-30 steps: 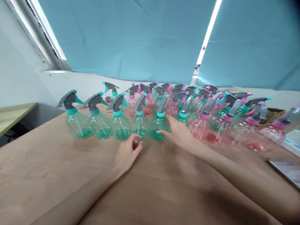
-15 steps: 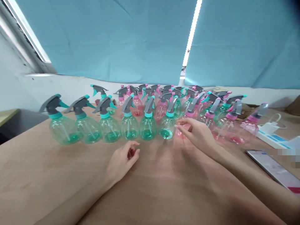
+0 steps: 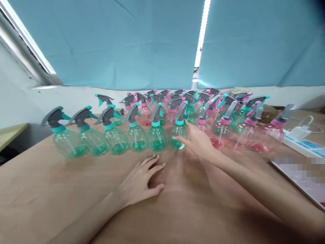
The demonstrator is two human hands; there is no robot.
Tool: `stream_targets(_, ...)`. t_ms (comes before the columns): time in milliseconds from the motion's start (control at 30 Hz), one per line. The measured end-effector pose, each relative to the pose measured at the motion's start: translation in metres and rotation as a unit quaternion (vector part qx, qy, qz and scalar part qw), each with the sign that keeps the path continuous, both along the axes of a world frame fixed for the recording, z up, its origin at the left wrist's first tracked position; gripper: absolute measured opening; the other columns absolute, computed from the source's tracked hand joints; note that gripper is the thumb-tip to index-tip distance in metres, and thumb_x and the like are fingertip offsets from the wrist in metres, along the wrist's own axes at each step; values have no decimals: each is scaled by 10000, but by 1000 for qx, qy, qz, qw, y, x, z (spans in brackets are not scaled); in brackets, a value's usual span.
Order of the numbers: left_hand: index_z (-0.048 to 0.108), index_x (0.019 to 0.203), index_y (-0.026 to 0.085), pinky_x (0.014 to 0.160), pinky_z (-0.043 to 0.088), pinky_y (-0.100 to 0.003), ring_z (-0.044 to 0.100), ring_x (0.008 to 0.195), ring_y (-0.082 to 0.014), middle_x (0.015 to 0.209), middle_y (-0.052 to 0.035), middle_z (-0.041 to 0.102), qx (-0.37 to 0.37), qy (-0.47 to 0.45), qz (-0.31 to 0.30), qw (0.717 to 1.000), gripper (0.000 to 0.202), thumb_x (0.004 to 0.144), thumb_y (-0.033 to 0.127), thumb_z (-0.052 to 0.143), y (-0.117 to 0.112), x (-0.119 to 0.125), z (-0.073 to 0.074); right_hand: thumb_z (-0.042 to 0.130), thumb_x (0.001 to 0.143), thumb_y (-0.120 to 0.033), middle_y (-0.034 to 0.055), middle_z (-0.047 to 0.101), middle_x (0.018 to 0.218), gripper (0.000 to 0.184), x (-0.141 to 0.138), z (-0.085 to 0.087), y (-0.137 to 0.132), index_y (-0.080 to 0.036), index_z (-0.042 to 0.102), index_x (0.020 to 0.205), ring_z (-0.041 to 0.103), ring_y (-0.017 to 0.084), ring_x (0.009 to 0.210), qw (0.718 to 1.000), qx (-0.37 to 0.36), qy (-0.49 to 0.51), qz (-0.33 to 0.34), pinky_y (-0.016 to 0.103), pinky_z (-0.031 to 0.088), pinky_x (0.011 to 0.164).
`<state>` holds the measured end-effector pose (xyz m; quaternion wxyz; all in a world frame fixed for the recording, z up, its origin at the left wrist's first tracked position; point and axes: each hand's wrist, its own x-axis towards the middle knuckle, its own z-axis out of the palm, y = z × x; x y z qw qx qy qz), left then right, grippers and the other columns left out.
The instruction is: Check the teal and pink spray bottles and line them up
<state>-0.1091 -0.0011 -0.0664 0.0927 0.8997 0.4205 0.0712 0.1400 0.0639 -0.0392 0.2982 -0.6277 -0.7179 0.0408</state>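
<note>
A front row of several clear green spray bottles with grey triggers and teal collars stands on the brown table. Pink spray bottles and more green ones crowd behind and to the right. My right hand reaches to the rightmost green bottle of the front row, fingers stretched against its right side. My left hand lies flat on the table in front of the row, fingers spread, holding nothing.
A white power strip with a cable lies at the right. A flat blurred object rests near the right edge. Blue blinds hang behind the table, and a wooden surface shows at far left.
My left hand has uncurled and now lies flat, fingers spread. My right hand shifted left, back onto the rightmost green bottle of the front row. The view moved slightly.
</note>
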Motion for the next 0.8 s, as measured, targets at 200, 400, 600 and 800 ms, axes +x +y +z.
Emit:
stream_targets(200, 457, 1380, 236, 1092, 291, -583, 286, 1395, -345, 1510, -140, 334, -15, 12, -14, 1000, 616, 853, 552, 492, 3, 0, 3, 536, 823, -600, 224, 538, 1316, 812, -4, -5, 9, -69, 357, 1411, 536, 378, 1169, 1000, 14, 26, 3, 486, 465, 884)
stream_targets(400, 410, 1409, 246, 1115, 275, -549, 256, 1411, -322, 1530, -122, 297, -21, 40, -16, 999, 654, 855, 588, 460, 2, -2, 4, 533, 810, -624, 199, 569, 1282, 754, -3, -2, 5, -108, 421, 1348, 554, 384, 1140, 1000, 2, 15, -4, 487, 470, 849)
stream_targets(600, 424, 1400, 243, 1117, 273, -546, 261, 1409, -322, 1532, -119, 290, -28, 38, -8, 999, 643, 857, 586, 458, 0, -2, 6, 529, 794, -657, 175, 618, 1185, 736, 0, 6, -9, -132, 444, 1302, 604, 374, 1042, 999, -34, 0, 2, 458, 483, 779)
stream_targets(800, 484, 1343, 229, 1096, 322, -519, 371, 1351, -309, 1468, -110, 418, -31, -45, 20, 998, 546, 861, 484, 518, 0, -3, 6, 528, 747, -722, 142, 635, 1092, 784, 3, 8, -39, -150, 448, 1278, 631, 341, 944, 999, -42, -7, 11, 428, 495, 716)
